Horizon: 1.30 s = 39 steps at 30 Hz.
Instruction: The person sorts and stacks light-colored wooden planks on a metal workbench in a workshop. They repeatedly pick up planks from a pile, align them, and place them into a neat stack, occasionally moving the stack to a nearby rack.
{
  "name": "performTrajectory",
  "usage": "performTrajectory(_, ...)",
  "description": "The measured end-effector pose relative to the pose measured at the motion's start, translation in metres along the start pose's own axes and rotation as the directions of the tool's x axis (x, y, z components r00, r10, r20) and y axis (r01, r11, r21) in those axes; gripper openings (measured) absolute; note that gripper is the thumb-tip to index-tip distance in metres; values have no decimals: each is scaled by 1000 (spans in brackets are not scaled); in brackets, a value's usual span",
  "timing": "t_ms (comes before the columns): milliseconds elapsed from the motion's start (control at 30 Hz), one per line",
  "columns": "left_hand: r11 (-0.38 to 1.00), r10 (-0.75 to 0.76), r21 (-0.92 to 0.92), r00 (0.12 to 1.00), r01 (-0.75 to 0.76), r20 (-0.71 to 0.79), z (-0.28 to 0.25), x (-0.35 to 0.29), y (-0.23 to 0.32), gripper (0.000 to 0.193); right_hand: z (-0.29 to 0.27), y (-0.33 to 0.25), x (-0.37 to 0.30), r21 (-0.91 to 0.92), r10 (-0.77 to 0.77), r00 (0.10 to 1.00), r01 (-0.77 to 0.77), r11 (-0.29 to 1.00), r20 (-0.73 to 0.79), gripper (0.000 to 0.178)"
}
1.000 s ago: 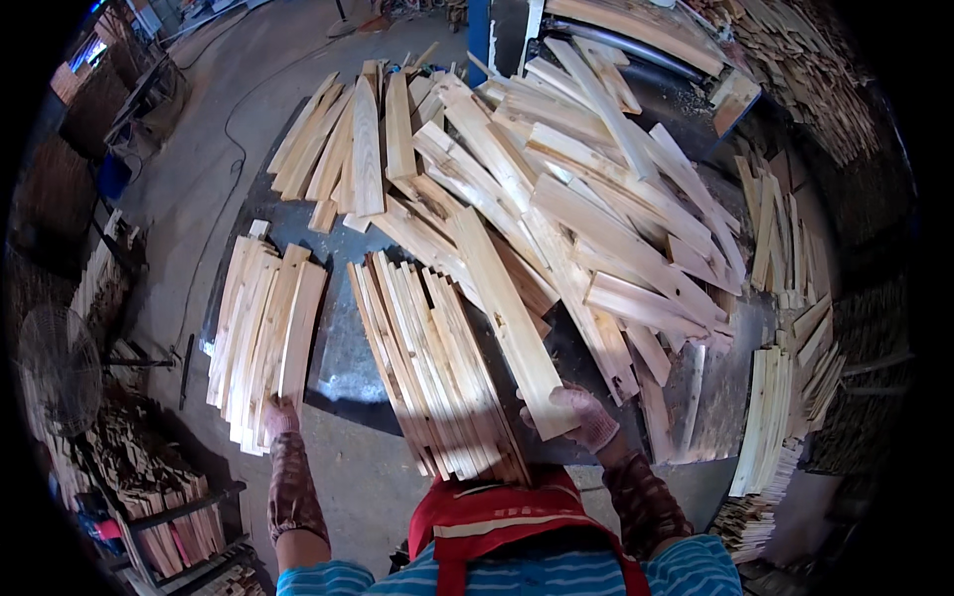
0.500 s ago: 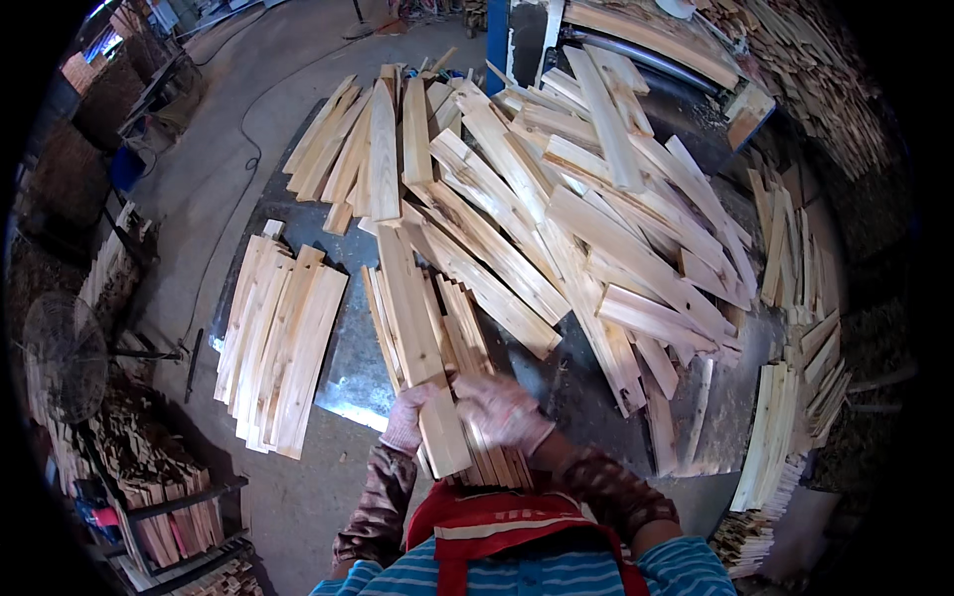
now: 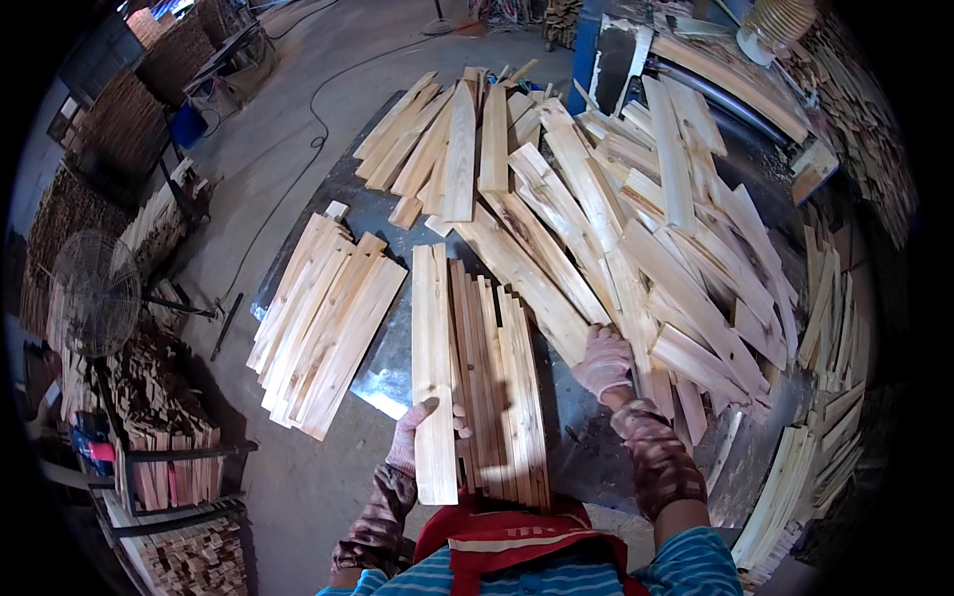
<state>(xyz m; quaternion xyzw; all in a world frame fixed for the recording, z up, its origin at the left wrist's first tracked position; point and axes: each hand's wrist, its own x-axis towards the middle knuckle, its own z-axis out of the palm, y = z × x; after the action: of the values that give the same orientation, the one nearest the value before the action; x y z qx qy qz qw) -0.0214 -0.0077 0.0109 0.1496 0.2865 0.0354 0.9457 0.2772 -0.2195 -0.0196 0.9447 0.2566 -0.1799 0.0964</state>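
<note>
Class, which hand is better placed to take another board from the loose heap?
Probably the right hand: it touches a loose board on the heap, while the left hand holds a plank.

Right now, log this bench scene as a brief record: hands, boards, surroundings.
Left hand: holding a pale board
Right hand: at the near end of a long board
Centre: row of boards, narrow edges up, right of the held board
Left: group of boards, side by side
Far right: loose pile
Surface: dark table
Background, left: round fan
</note>
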Motion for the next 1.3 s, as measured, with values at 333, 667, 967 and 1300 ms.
performTrajectory(333,880,22,469,992,-80,128,-107,16,57,86,-8,40,-121,174,-3,980,39,984,-201,79)
performTrajectory(667,617,212,776,922,132,-325,-127,82,6,55,33,40,-162,653,-106,958,261,711,-267,76)
performTrajectory(967,815,225,554,974,-170,-33,62,59,-38,85,-15,-48,-186,987,-399,915,118,107,-66,65)
performTrajectory(1300,618,429,774,884,-140,-183,-57,14,37,55,62,-1,14,325,187,857,-23,945,-481,55)
